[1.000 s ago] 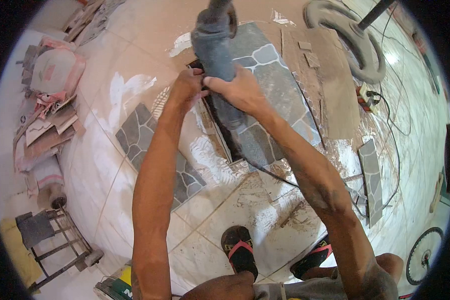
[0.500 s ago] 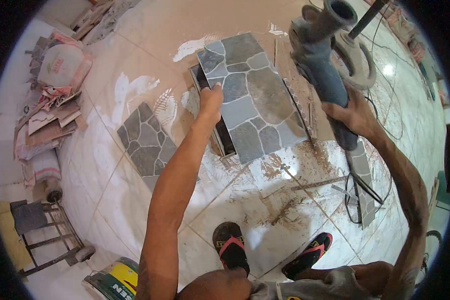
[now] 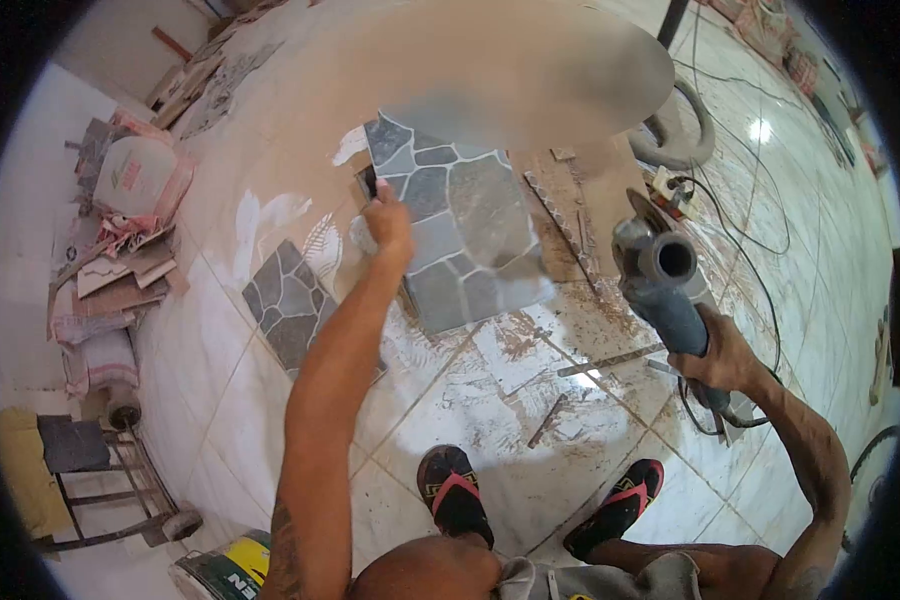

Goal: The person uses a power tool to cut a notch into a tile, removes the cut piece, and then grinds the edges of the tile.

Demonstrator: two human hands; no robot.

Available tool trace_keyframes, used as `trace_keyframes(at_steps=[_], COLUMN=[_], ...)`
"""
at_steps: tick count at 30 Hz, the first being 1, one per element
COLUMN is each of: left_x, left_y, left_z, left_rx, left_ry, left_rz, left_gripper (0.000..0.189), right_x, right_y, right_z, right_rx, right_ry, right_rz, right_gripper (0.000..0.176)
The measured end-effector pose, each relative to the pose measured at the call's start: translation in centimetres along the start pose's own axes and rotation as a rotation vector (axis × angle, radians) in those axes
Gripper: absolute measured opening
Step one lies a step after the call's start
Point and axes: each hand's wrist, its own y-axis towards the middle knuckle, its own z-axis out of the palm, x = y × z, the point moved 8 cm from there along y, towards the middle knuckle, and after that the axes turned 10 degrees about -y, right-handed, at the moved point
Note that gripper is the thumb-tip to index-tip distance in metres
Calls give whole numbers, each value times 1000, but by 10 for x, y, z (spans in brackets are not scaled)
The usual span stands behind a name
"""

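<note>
My left hand (image 3: 387, 228) is closed on the left edge of a grey stone-patterned tile (image 3: 485, 215), thumb at the rim. The tile lies raised over a dark, box-like support, most of which it hides. In my right hand (image 3: 722, 352) is an angle grinder (image 3: 660, 300), gripped round its dark body, to the right of the tile and apart from it. The grinder's disc (image 3: 650, 212) shows edge-on at its head, beside a round open tube end. A smaller stone-patterned tile (image 3: 292, 305) lies on the floor to the left of my forearm.
Tile scraps and sacks (image 3: 130, 240) are piled at the left, above a metal stand (image 3: 110, 490). A bucket (image 3: 225, 572) stands at lower left. A hose (image 3: 705, 130) and cables (image 3: 770, 270) lie at the right. Debris strews the floor; a blurred patch hides the area above the tile.
My right hand has brought the angle grinder down and nearer to me, away from the upper right. My left hand stays on the tile's edge. The view has shifted slightly.
</note>
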Motion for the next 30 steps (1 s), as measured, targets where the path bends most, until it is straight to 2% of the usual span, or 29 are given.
trace_keyframes(at_steps=[1,4,7,10,13,16,19,22,25,28,30], left_x=[-12,-60,-121,-136,-134,-109,-97,-89,-89,-79,-72], left_y=[4,22,10,7,-24,-21,-19,-15,-20,-23,-19], left_z=[-3,0,5,26,38,41,43,42,38,39,35], left_rx=[53,229,453,657,765,799,812,793,834,909,920], left_ry=[40,-98,51,309,150,417,266,241,227,84,133], left_rz=[39,372,515,592,654,548,510,354,263,175,139], left_gripper=[65,64,61,61,60,57,55,57,58,58,59], right_x=[-5,-31,-43,-55,-66,-72,-78,-81,-79,-83,-82], right_y=[-9,-28,-43,-55,-63,-70,-73,-75,-74,-73,-74], right_z=[2,14,19,24,32,37,43,49,50,55,56], right_rx=[14,7,45,62,65,94,111,137,179,181,177], right_ry=[8,10,16,37,53,15,61,21,11,51,40], right_rz=[7,9,19,66,85,131,106,90,97,72,74], right_gripper=[58,57,58,63,60,59,59,60,60,59,58])
